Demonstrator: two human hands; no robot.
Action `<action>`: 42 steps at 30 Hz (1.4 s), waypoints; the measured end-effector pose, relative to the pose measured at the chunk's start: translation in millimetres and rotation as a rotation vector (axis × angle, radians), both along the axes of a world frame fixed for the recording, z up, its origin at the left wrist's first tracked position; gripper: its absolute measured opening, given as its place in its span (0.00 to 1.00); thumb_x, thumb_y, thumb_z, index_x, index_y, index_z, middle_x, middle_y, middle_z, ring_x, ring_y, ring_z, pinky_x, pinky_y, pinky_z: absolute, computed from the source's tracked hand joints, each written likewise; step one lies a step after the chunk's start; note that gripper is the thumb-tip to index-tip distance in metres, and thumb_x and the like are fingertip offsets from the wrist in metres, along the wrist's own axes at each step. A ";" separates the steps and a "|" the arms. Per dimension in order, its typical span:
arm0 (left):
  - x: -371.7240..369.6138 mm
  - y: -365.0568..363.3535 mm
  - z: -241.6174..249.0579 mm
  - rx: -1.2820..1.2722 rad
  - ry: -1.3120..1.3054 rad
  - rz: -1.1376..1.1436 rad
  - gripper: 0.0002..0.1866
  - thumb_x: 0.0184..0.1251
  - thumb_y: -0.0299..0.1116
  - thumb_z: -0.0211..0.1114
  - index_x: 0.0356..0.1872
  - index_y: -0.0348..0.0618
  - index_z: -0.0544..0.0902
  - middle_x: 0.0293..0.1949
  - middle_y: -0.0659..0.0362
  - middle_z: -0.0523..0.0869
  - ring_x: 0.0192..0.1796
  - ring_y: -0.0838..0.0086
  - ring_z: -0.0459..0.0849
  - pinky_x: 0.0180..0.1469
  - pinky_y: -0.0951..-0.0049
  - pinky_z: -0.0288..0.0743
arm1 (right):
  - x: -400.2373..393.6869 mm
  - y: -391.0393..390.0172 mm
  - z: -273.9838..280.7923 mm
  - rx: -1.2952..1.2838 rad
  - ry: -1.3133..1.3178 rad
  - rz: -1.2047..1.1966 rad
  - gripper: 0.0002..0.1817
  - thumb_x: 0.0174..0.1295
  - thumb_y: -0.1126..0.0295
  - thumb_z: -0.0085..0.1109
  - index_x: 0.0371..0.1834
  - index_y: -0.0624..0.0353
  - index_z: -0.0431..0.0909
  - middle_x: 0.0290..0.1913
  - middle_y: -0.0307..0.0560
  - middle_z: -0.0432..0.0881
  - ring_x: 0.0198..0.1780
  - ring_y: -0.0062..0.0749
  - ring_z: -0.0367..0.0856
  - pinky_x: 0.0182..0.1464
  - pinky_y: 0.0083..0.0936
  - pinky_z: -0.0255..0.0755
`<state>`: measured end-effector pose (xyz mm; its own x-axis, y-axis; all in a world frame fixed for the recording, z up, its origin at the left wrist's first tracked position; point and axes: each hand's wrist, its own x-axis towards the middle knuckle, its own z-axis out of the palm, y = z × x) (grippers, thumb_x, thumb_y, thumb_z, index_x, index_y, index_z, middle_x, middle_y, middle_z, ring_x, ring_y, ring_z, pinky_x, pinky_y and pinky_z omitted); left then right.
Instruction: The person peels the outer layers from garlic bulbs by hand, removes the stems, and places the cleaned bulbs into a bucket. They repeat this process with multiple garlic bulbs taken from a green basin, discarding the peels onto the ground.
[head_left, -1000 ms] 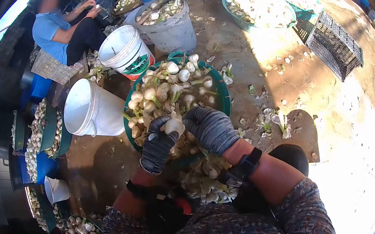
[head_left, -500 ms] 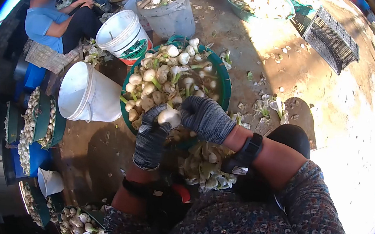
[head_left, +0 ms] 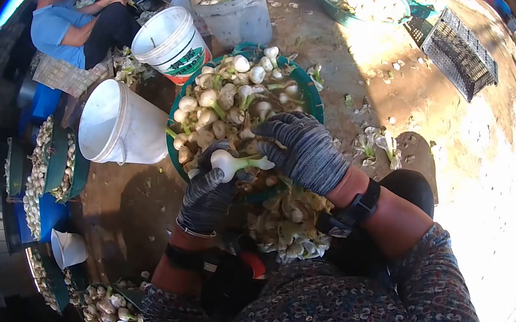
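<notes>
Two gloved hands work above the near edge of a round green basin (head_left: pixel 321 112) heaped with garlic bulbs. The left hand (head_left: pixel 208 190) comes up from six o'clock, wrist low and fingers toward twelve, its grip closed around one garlic (head_left: pixel 224 164) at the bulb. The right forearm slants in from four o'clock; the right hand (head_left: pixel 304 150) is back upward, fingers reaching toward nine and loosely bent, its grip partly open beside the stem end. Whether it touches the stem cannot be told. The held garlic lies nearly level, long axis running from nine to three o'clock, with its round white bulb at nine and its pale green stem pointing to three, tipped very slightly upward. It is over the basin's near part, between the hands. Around the basin, a white bucket (head_left: pixel 140 127) leans at nine o'clock, a labelled bucket (head_left: pixel 183 58) tilts at about eleven, and a grey bucket (head_left: pixel 241 22) filled with garlic stands nearer twelve. A black crate (head_left: pixel 461 54) is well off at two, and a pile of peelings (head_left: pixel 292 226) at five. Toward ten, a person (head_left: pixel 61 31) in a blue shirt sits with hands near the knees.
</notes>
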<state>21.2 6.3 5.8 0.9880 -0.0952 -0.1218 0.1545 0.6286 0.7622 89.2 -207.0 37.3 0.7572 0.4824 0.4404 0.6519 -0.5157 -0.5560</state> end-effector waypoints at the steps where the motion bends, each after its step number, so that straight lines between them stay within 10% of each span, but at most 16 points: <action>1: -1.0 -2.3 -1.1 0.001 0.007 -0.005 0.28 0.62 0.36 0.66 0.62 0.40 0.70 0.49 0.54 0.79 0.48 0.66 0.81 0.54 0.63 0.78 | -4.4 4.0 2.3 0.036 -0.033 0.080 0.12 0.57 0.65 0.62 0.44 0.55 0.82 0.39 0.51 0.83 0.42 0.47 0.81 0.46 0.38 0.75; 12: -0.4 -9.2 15.9 1.084 -0.359 -0.116 0.31 0.61 0.33 0.63 0.65 0.37 0.65 0.51 0.54 0.78 0.51 0.69 0.79 0.54 0.69 0.75 | -23.3 20.0 -2.9 -0.016 0.383 -0.022 0.10 0.56 0.64 0.62 0.35 0.57 0.81 0.31 0.53 0.82 0.36 0.50 0.82 0.39 0.39 0.76; 14: -0.2 -11.6 22.1 1.116 -0.395 -0.157 0.32 0.61 0.35 0.64 0.65 0.38 0.65 0.52 0.54 0.78 0.51 0.67 0.79 0.55 0.68 0.75 | -17.8 20.5 -17.6 0.217 0.701 -0.011 0.08 0.56 0.66 0.61 0.34 0.58 0.80 0.29 0.54 0.81 0.35 0.51 0.82 0.38 0.39 0.76; 18: 0.7 -16.7 13.1 0.804 -0.402 -0.063 0.31 0.63 0.40 0.64 0.63 0.37 0.67 0.52 0.54 0.78 0.52 0.66 0.79 0.55 0.68 0.74 | -20.1 20.2 -22.2 0.139 0.474 -0.045 0.12 0.57 0.62 0.62 0.38 0.57 0.79 0.31 0.53 0.82 0.35 0.49 0.83 0.37 0.39 0.76; 20: 2.2 -1.9 0.5 0.601 0.075 -0.266 0.29 0.65 0.44 0.63 0.61 0.37 0.69 0.52 0.53 0.77 0.53 0.66 0.78 0.54 0.67 0.74 | -21.5 16.8 -13.8 0.019 0.245 -0.065 0.16 0.58 0.59 0.62 0.45 0.57 0.78 0.32 0.52 0.83 0.34 0.46 0.84 0.37 0.39 0.77; 25: 1.2 -10.4 8.4 1.160 -0.393 -0.146 0.30 0.67 0.43 0.61 0.65 0.38 0.65 0.53 0.53 0.77 0.50 0.67 0.80 0.51 0.67 0.76 | -14.1 21.1 -27.0 0.186 0.500 -0.069 0.14 0.63 0.63 0.58 0.47 0.59 0.78 0.34 0.54 0.84 0.35 0.45 0.84 0.38 0.37 0.77; 31: -2.6 -12.3 8.0 1.017 -0.356 -0.130 0.29 0.68 0.37 0.59 0.67 0.40 0.62 0.55 0.53 0.76 0.54 0.66 0.77 0.56 0.67 0.73 | -12.2 17.2 -32.1 0.376 0.898 0.120 0.20 0.64 0.55 0.59 0.49 0.60 0.79 0.38 0.56 0.84 0.43 0.43 0.84 0.47 0.34 0.76; 36: -5.9 -4.7 -8.3 1.107 -0.107 -0.209 0.23 0.68 0.32 0.57 0.63 0.40 0.67 0.56 0.56 0.76 0.56 0.70 0.76 0.57 0.68 0.71 | -24.2 15.3 -14.4 0.104 0.480 -0.001 0.15 0.61 0.58 0.61 0.41 0.58 0.79 0.30 0.58 0.81 0.36 0.51 0.82 0.40 0.39 0.74; 40: -6.7 -19.5 15.2 1.153 -0.441 -0.009 0.22 0.66 0.28 0.54 0.62 0.40 0.70 0.54 0.53 0.79 0.55 0.67 0.79 0.57 0.67 0.73 | -11.3 11.2 -33.6 0.374 0.732 -0.032 0.17 0.62 0.57 0.61 0.40 0.62 0.80 0.34 0.57 0.83 0.37 0.49 0.82 0.43 0.37 0.75; 42: -6.9 -18.1 11.0 1.188 -0.573 0.089 0.22 0.66 0.28 0.52 0.62 0.41 0.71 0.52 0.50 0.80 0.54 0.62 0.81 0.57 0.65 0.75 | 2.0 4.8 -16.4 0.264 0.773 -0.166 0.14 0.63 0.63 0.64 0.38 0.64 0.77 0.30 0.48 0.81 0.33 0.25 0.77 0.40 0.29 0.73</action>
